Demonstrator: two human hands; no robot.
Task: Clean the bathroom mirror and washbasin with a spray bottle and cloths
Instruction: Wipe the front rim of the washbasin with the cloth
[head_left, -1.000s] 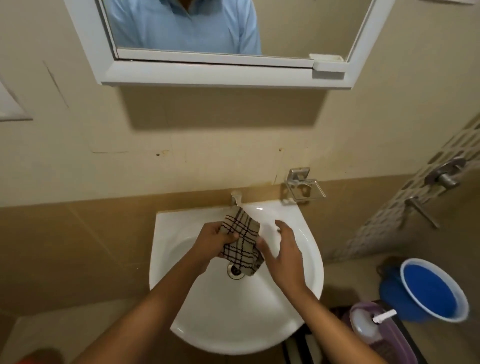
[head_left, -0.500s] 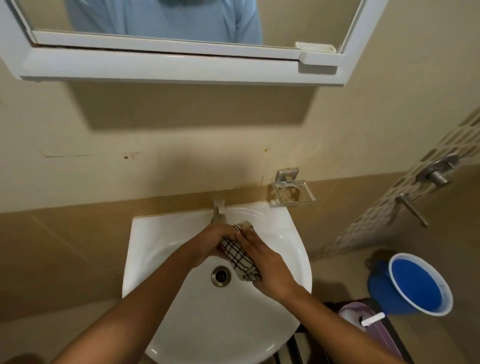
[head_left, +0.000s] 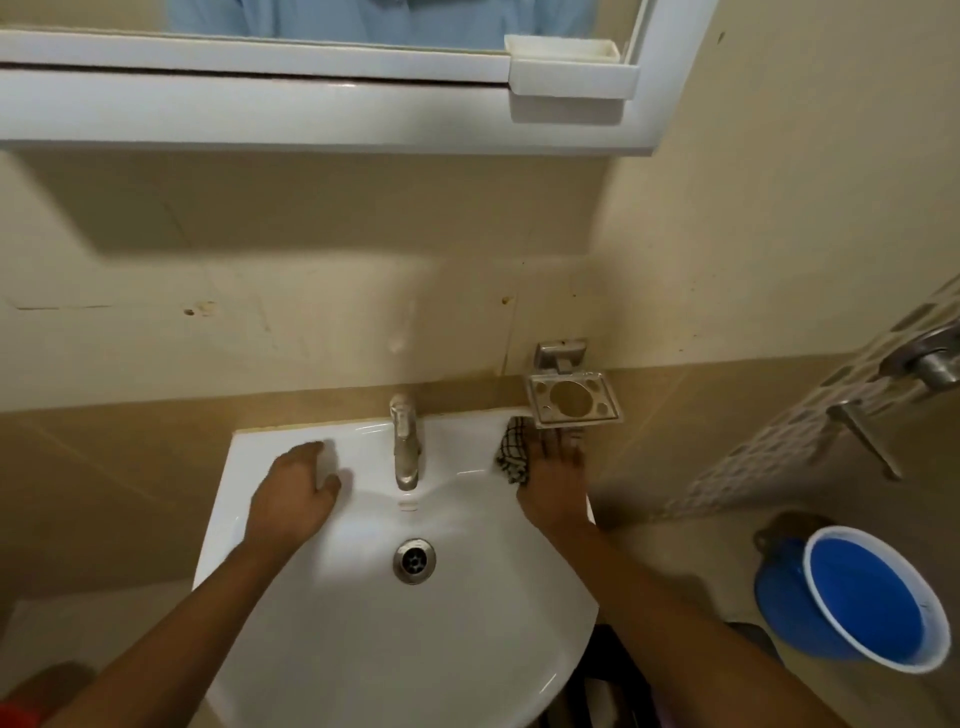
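The white washbasin (head_left: 374, 649) hangs on the wall below the white-framed mirror (head_left: 311, 104). A steel tap (head_left: 405, 441) stands at the basin's back, above the drain (head_left: 414, 560). My left hand (head_left: 291, 493) rests flat on the basin's back left ledge, fingers spread and holding nothing. My right hand (head_left: 553, 473) presses the checked cloth (head_left: 513, 452) onto the back right corner of the basin, with the cloth sticking out to the left of my fingers. No spray bottle is in view.
A metal holder (head_left: 571, 400) is fixed to the wall just above my right hand. Wall taps (head_left: 924, 364) stick out at the far right. A blue bucket (head_left: 862, 603) stands on the floor to the right of the basin.
Both hands held the cloth over the basin's middle. Now my right hand has carried it to the back right corner, and my left hand has let go and moved to the left ledge.
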